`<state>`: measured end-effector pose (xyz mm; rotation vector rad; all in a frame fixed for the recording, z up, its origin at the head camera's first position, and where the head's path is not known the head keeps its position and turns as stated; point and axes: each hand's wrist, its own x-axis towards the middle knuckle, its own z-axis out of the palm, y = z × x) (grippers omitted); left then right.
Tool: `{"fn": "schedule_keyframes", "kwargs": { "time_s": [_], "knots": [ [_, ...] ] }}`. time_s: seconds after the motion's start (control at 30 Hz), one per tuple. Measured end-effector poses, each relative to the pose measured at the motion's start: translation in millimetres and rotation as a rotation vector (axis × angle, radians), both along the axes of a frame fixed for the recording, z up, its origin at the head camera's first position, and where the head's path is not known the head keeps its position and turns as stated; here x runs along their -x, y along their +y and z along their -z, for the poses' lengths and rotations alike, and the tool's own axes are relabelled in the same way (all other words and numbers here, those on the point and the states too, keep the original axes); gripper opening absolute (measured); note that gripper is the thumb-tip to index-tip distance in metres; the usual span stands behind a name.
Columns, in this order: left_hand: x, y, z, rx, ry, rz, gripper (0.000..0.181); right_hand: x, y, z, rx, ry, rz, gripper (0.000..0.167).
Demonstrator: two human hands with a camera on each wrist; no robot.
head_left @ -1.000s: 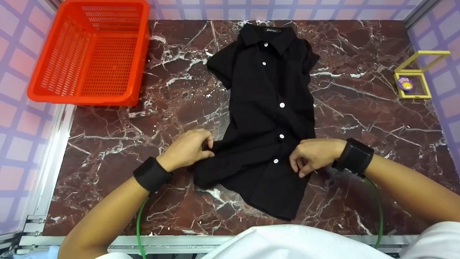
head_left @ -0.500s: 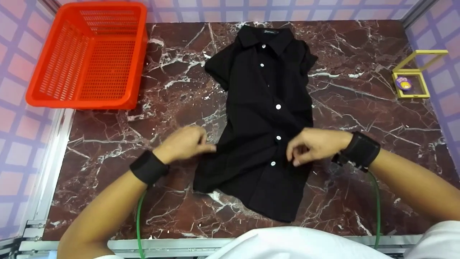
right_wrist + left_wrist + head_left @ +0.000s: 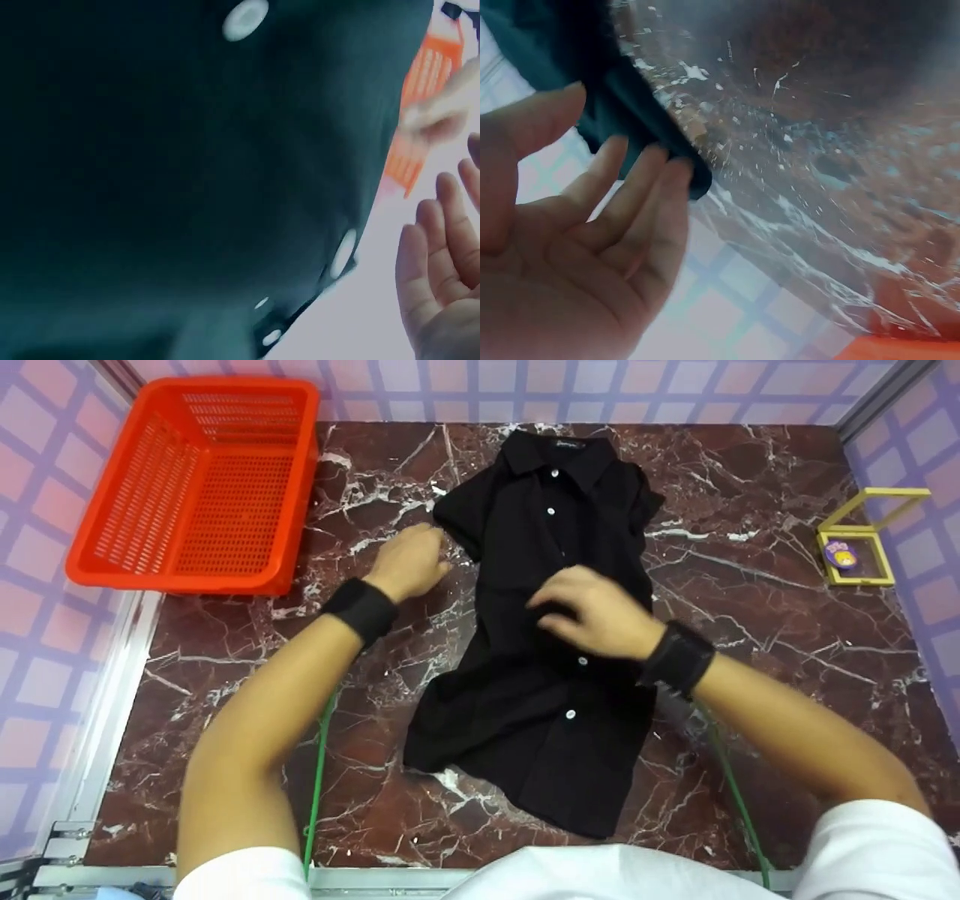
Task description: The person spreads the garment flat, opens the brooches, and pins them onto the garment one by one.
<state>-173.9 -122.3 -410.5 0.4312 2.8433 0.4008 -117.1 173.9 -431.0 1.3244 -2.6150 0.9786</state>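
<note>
A black shirt (image 3: 517, 727) is laid out between the left and right edges of the veined, reddish-brown surface (image 3: 765, 585), with its collar (image 3: 525, 457) turned to the far edge and its hem (image 3: 559, 816) to the near edge. The cloth is creased, its lower part is splayed toward the left edge, and white buttons (image 3: 570, 714) are set down the front. The left hand (image 3: 409, 562) is held just beside the sleeve (image 3: 465, 506) nearest the left edge; its grip is released, the fingers (image 3: 676, 184) loosely bent, and whether the sleeve is touched cannot be told. The right hand (image 3: 592, 611) is held over the middle of the shirt, its grip likewise released. A black band (image 3: 360, 611) is worn on each wrist. A red basket (image 3: 176, 583) is placed at the far left corner, and near the right edge a yellow case (image 3: 861, 581) is set with its lid (image 3: 896, 493) raised.
</note>
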Motion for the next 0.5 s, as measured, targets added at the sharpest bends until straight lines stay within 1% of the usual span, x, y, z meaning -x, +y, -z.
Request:
{"fn": "schedule_keyframes", "kwargs": {
  "time_s": [0.1, 0.2, 0.27, 0.37, 0.5],
  "knots": [
    [10.8, 14.3, 11.1, 0.069, 0.061, 0.047, 0.034, -11.0, -22.3, 8.0, -0.118, 0.068, -0.084, 0.031],
    [18.2, 26.8, 20.9, 0.123, 0.094, 0.053, 0.039, -20.3, -38.2, 16.1, -0.189, 0.108, -0.147, 0.038],
    [22.5, 32.9, 26.2, 0.145, 0.098, 0.046, 0.041, -24.7, -43.5, 20.8, -0.209, 0.120, -0.157, 0.040],
    [28.0, 37.8, 31.4, 0.153, 0.096, 0.026, 0.042, -28.2, -46.3, 24.9, -0.221, 0.124, -0.153, 0.042],
    [33.2, 42.4, 35.7, 0.128, 0.105, -0.014, 0.040, -32.6, -44.8, 26.4, -0.240, 0.135, -0.121, 0.052]
  ]
}}
